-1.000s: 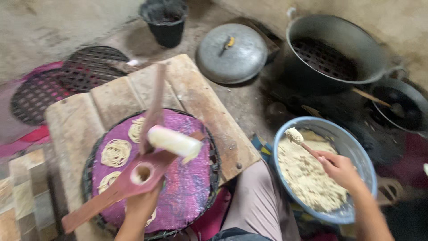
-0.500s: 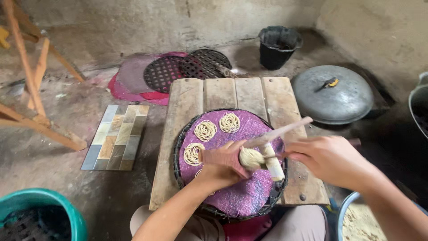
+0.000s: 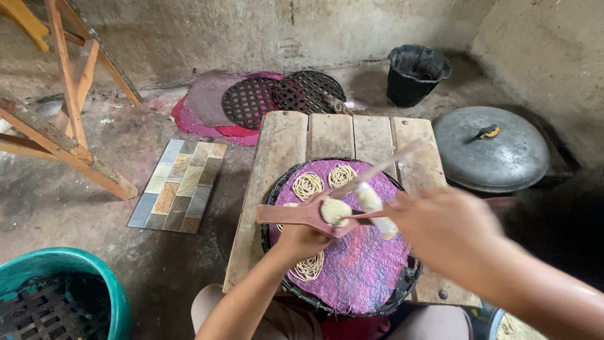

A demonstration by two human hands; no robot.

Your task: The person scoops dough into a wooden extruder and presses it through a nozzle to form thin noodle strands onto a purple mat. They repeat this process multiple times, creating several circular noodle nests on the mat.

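A wooden noodle press [image 3: 314, 214] is held over a round tray [image 3: 402, 286] lined with purple cloth [image 3: 371, 264], which rests on a low plank counter [image 3: 283, 145]. The press is gripped from below by the left hand [image 3: 302, 239], closed around its body. The right hand [image 3: 447, 230] is blurred but is seen clenched on the press's upper lever, just beside the dough-filled cup.

Four noodle coils [image 3: 308, 184] can be made out on the cloth: two side by side at the far edge, one partly hidden under the press, one near the left wrist. Most of the cloth is left bare, so the tray is judged well under half filled. Dough is seen in the press, so more coils appear to remain to be pressed.
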